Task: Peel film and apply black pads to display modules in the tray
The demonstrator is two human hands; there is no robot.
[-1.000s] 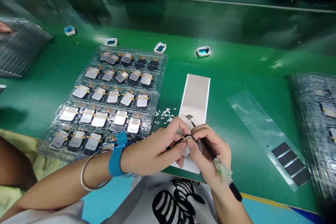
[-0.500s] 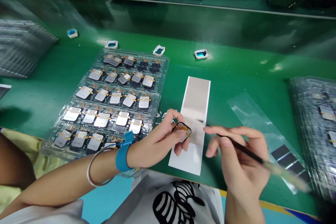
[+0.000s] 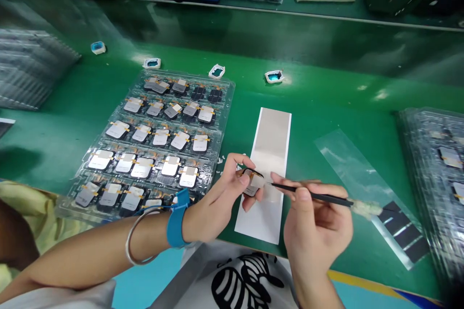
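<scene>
My left hand [image 3: 221, 198] is closed on a small square module [image 3: 253, 182] with a grey face and orange tabs, held over the near end of a long white backing strip [image 3: 270, 145]. My right hand [image 3: 316, 224] grips black tweezers [image 3: 319, 196] with a taped handle; their tip points left and lies just right of the module. A blue wrist strap [image 3: 177, 219] and a metal bangle sit on my left wrist.
A clear tray [image 3: 152, 142] of several similar modules lies to the left. A clear film [image 3: 366, 188] with dark patches [image 3: 402, 229] lies to the right, beside a stack of trays [image 3: 438, 154]. Small white-framed parts [image 3: 274, 76] dot the green bench. Boxes stand at the back.
My hands were joined over the strip, then my right hand drew off to the right with the tweezers. Now their tip has come back close to the module, whose grey face shows.
</scene>
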